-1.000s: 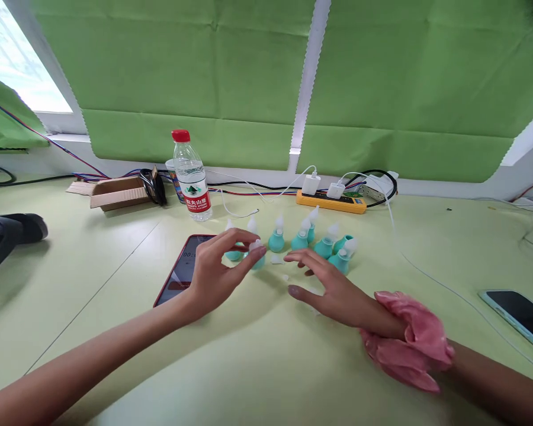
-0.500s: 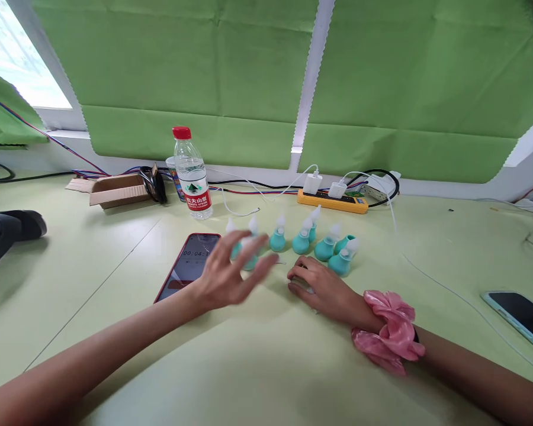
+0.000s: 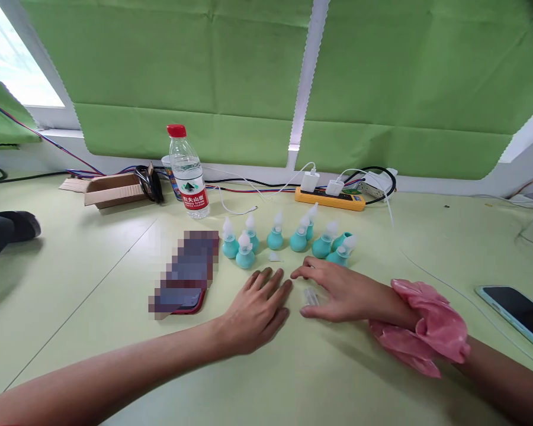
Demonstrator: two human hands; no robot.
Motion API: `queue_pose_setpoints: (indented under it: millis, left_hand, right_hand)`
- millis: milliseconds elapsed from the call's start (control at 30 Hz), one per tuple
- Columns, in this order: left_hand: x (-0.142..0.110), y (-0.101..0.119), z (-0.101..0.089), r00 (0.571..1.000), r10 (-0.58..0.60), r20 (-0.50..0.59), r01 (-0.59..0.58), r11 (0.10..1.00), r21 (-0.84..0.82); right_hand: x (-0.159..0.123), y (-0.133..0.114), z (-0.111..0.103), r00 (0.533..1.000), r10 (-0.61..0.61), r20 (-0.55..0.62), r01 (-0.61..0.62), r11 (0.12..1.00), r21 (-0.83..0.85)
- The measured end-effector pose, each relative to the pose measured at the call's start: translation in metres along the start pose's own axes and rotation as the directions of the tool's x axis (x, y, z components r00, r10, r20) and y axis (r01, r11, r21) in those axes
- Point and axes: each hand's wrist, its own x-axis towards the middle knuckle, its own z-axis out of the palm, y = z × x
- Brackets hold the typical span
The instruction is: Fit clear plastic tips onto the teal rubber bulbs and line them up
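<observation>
My left hand lies palm down on the table with its fingers stretched out, holding nothing. To its right, my right hand arches over a small clear plastic piece; thumb and fingers are apart around it, and no grip on it shows. Beyond the hands stand several teal squeeze bulbs with translucent pointed tips, like nasal aspirators, among them the front left bulb and the one nearest my right hand. A teal bulb at the right shows no tip. A small translucent scrap lies before the row.
A red-edged phone, partly pixelated, lies left of the bulbs; another phone lies far right. Behind stand a water bottle, an open cardboard box and a yellow power strip. A white cable crosses the right side.
My left hand has come down from above the phone and bulbs to rest flat on the table. My right hand has opened and shifted slightly right, uncovering the clear plastic piece.
</observation>
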Motion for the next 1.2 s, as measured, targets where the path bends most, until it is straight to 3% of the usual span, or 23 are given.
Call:
queue_pose_setpoints:
  millis: [133,300,433,600,667,733,833,933,1033,1100,1200]
  left_hand:
    - [-0.001,-0.004,0.003,0.998,0.056,0.02,-0.055,0.998,-0.03]
    - [-0.001,-0.012,0.01,0.991,0.061,-0.122,-0.08,0.984,-0.156]
    - [-0.001,-0.014,0.011,0.976,-0.042,-0.214,-0.026,0.951,-0.308]
    - [-0.001,-0.011,0.004,0.935,-0.206,-0.287,0.041,0.871,-0.49]
    - [0.0,-0.009,0.002,0.925,-0.26,-0.276,0.063,0.823,-0.564]
    - [0.001,-0.009,0.001,0.914,-0.333,-0.234,0.113,0.761,-0.639]
    - [0.002,-0.009,-0.001,0.873,-0.467,-0.143,0.21,0.624,-0.753]
    - [0.004,-0.009,-0.004,0.825,-0.557,-0.096,0.249,0.51,-0.823]
    - [0.004,-0.009,-0.006,0.814,-0.57,-0.109,0.237,0.499,-0.834]
    - [0.004,-0.009,-0.006,0.827,-0.546,-0.131,0.217,0.525,-0.823]
    - [0.003,-0.009,-0.005,0.839,-0.517,-0.171,0.187,0.568,-0.801]
  right_hand:
    - [-0.002,0.002,0.001,0.995,-0.028,0.092,0.033,0.998,-0.059]
    - [0.007,0.004,0.004,0.998,-0.042,0.037,0.04,0.997,0.062]
    - [0.005,0.005,0.0,0.997,-0.029,0.069,0.019,0.989,0.149]
    - [-0.001,0.003,-0.006,0.973,-0.148,0.176,0.133,0.987,0.095]
    - [0.001,0.001,-0.002,0.977,-0.167,0.134,0.156,0.983,0.093]
    - [0.006,0.001,0.006,0.99,-0.135,0.035,0.125,0.972,0.2]
    - [0.016,0.002,0.022,0.996,0.045,-0.079,0.006,0.838,0.545]
    - [0.023,0.007,0.039,0.982,0.188,-0.031,-0.082,0.562,0.823]
    - [0.025,0.01,0.048,0.976,0.216,0.023,-0.101,0.355,0.929]
    - [0.025,0.01,0.049,0.973,0.227,0.032,-0.101,0.299,0.949]
    - [0.024,0.008,0.049,0.968,0.251,0.023,-0.096,0.285,0.954]
